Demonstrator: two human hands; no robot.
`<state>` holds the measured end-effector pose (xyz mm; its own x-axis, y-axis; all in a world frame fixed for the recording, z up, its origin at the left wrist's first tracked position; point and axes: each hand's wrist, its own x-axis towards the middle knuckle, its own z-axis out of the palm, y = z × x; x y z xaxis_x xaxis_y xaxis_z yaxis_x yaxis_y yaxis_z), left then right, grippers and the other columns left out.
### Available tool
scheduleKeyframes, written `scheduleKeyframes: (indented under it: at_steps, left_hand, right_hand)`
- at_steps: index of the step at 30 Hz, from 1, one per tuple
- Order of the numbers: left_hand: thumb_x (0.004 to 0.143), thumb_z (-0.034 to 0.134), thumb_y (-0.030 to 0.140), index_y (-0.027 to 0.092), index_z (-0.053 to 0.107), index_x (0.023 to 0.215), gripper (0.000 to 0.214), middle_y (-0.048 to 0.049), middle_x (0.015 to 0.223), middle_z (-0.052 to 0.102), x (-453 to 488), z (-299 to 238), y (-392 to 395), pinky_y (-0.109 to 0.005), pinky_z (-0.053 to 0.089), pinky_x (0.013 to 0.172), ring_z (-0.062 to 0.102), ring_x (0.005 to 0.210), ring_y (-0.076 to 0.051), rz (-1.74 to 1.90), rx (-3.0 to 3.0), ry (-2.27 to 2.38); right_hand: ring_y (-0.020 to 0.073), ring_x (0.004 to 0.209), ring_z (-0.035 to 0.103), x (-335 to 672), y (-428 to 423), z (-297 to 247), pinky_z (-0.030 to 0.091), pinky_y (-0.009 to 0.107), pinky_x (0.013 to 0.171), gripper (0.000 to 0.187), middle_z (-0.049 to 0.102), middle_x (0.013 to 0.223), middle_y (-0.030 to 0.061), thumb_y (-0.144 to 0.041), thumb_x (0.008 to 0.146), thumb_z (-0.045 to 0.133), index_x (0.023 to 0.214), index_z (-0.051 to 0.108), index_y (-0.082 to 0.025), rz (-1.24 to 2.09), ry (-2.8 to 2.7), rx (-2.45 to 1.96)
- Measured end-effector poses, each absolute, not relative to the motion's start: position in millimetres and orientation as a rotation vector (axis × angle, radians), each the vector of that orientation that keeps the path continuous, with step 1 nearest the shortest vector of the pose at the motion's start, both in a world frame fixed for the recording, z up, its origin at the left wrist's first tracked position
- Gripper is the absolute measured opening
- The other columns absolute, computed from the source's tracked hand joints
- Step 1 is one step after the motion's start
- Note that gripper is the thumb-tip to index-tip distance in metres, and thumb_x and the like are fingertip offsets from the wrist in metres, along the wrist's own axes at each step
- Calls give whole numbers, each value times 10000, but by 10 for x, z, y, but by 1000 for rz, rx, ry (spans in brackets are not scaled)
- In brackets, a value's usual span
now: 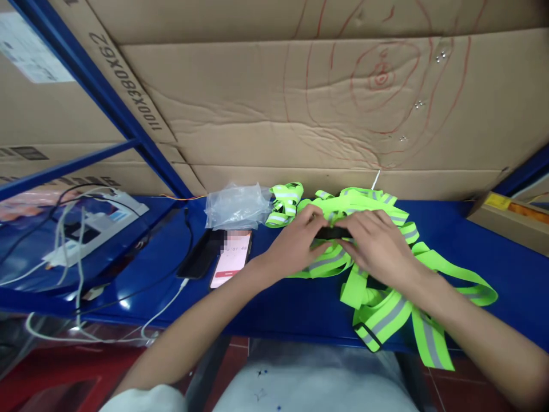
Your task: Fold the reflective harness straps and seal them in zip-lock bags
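Observation:
A tangle of neon-green reflective vest straps (377,309) with grey stripes lies on a blue shelf (300,303). My left hand (295,240) and my right hand (377,246) meet over the pile, both with fingers closed on a black strip (332,233) of the straps, held between them. Behind my left hand sits a folded bundle of green straps (285,204). Loose strap ends hang over the shelf's front edge at the right.
A crumpled clear plastic bag (235,206) lies at the back. Beside it lie a black phone (201,254) and a phone with a lit screen (231,257), with white cables (68,240) and a power strip on the left. Cardboard (300,103) forms the back wall.

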<state>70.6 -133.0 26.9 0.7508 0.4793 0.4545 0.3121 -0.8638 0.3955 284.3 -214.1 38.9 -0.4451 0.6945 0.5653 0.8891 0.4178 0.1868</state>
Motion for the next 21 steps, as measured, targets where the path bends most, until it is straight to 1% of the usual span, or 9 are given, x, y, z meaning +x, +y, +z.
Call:
scheduleKeyframes:
  at_steps: [1,3,6,9,11,13,16,18,21]
  left_hand:
    - [959,705,347,196,639,1154,255,-123,1272,541,674,229,-1369,-473,509,1088,581,1218,-281,794,2679,587]
    - [972,692,461,200,699,1126,303,-128,1273,557,632,189,-1415,-513,472,1113,565,1245,-304,749,2713,558]
    - [986,648,555,228,743,1136,372,-144,1417,536,603,182,-1434,-591,392,1172,503,1378,-356,680,2683,585]
    - [1003,614,569,246,747,1162,384,-136,1639,401,569,192,-1435,-635,287,1255,358,1550,-386,592,2596,574]
    - [987,648,560,250,740,1164,368,-125,1684,359,536,196,-1428,-626,257,1291,310,1595,-375,516,2495,546]
    - [936,732,530,255,732,1133,339,-120,1672,371,503,193,-1413,-594,272,1306,317,1601,-355,461,2357,530]
    - [842,846,461,254,729,1061,322,-106,1585,436,473,175,-1384,-502,314,1315,418,1546,-309,462,2168,507]
    - [811,873,419,251,741,1019,299,-92,1493,491,475,158,-1373,-448,334,1309,495,1475,-277,484,2077,490]
    - [783,885,384,236,755,984,282,-82,1379,541,509,128,-1377,-427,379,1270,564,1365,-253,475,1946,481]
  right_hand:
    - [268,994,665,2809,-2219,315,460,426,907,155,741,1058,98,-129,980,622,1128,666,-146,-816,-2286,-1274]
    - [238,964,653,2787,-2301,200,449,413,917,185,748,1008,78,-28,970,561,1037,686,-146,-1004,-2313,-1116]
    - [206,914,638,2836,-2305,94,457,372,847,205,758,990,62,-37,987,550,972,706,-169,-1057,-2305,-1027]
    - [192,938,652,2891,-2308,41,479,354,831,217,774,1037,50,-66,998,572,1033,736,-203,-1033,-2322,-998]
    - [197,1000,672,2896,-2344,23,495,368,877,234,781,1080,58,-71,994,589,1106,746,-205,-1012,-2339,-975]
    - [204,1053,680,2880,-2394,15,494,387,915,250,785,1097,73,-63,986,601,1146,747,-188,-1000,-2341,-957]
    - [207,1073,683,2845,-2451,17,487,399,932,253,792,1106,75,-51,976,615,1152,744,-178,-989,-2333,-926]
    - [211,1061,687,2831,-2464,22,489,406,931,272,793,1117,75,-46,973,616,1175,736,-182,-988,-2315,-933]
    - [224,1067,688,2823,-2458,13,495,421,948,352,784,1154,82,-38,977,598,1275,703,-194,-1009,-2316,-986]
